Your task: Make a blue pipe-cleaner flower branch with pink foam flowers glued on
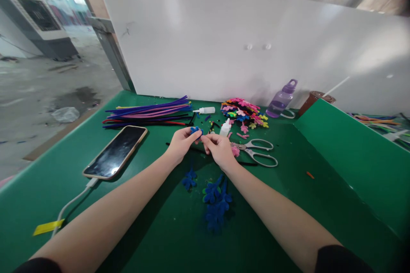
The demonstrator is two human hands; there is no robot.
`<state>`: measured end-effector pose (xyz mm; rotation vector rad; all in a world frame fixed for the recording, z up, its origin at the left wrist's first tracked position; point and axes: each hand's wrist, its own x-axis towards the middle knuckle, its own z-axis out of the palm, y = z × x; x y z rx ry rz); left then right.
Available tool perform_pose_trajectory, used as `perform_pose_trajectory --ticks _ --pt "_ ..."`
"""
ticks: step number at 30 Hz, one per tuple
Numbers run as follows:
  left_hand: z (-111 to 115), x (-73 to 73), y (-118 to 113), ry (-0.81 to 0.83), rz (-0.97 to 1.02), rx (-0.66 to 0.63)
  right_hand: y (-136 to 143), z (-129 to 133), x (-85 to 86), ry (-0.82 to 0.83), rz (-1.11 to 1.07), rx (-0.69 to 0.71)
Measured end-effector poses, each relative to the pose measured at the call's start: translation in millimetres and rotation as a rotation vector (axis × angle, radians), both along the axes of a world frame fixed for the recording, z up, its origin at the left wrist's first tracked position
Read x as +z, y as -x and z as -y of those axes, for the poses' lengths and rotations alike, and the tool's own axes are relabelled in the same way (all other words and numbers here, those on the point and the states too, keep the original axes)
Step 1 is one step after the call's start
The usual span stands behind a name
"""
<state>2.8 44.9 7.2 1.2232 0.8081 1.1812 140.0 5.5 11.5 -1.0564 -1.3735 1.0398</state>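
Observation:
At the middle of the green table (256, 230), my left hand (181, 144) pinches a small blue fuzzy piece (196, 131). My right hand (219, 148) meets it there, its fingertips pressed together at the piece's right side; what they grip is too small to make out. Nearer to me lie a blue leafy sprig (189, 179) and a cluster of blue sprigs (217, 207). Scissors (261, 152) with grey handles rest right of my right hand, partly hidden, beside a pink fuzzy piece (235, 151). A white glue bottle (225, 128) stands just behind that hand.
Pipe cleaners (150, 113) and a charging phone (115, 152) lie left. Behind are another glue bottle (206, 110), a colourful sprig pile (245, 113), a purple bottle (282, 100) and a brown cup (314, 99). A green divider (352, 149) stands right, a white panel (205, 38) behind.

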Motion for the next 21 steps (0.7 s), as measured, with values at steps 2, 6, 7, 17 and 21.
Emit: perform_pose_trajectory --ticks 2,6,7,17,21 --pt "-0.6 -1.2 -0.3 0.035 0.056 -0.019 -0.2 -0.1 0.4 -0.007 0.008 0.019" --pt "-1.2 -2.3 -1.2 0.068 0.108 -0.046 -0.7 -0.5 1.2 -0.02 0.011 0.062" --pt "-1.2 -2.3 -1.4 0.071 0.114 -0.049 -0.7 -0.5 1.5 -0.02 0.006 0.066" --pt "-4.3 -2.5 -0.8 0.068 0.219 0.059 1.8 -0.3 3.0 0.1 -0.073 0.022" --pt "-3.7 -0.5 -0.3 0.085 0.236 0.048 1.2 -1.2 2.1 0.082 -0.052 -0.007"
